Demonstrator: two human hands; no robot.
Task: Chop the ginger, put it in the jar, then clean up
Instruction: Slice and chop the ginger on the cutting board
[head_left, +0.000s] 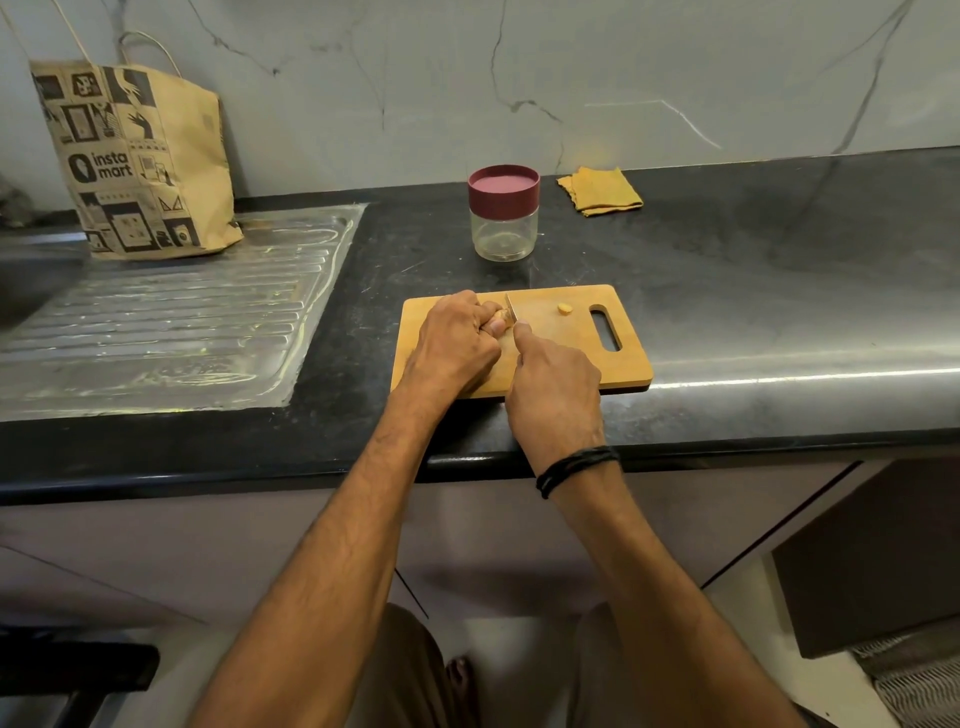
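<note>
A wooden cutting board (618, 358) lies on the black counter. My left hand (457, 343) grips a piece of ginger (502, 314) on the board's left part; only its right end shows. My right hand (553, 379) holds a knife (511, 307), forefinger along the spine, with the blade standing at the ginger's exposed end. One small cut piece of ginger (565, 309) lies near the board's handle slot. A clear jar (504, 228) with a maroon lid on stands behind the board.
A folded yellow cloth (600, 191) lies at the back right of the jar. A brown paper bag (135, 161) stands on the steel drainboard (156, 322) at left. The counter edge (727, 441) runs below my wrists.
</note>
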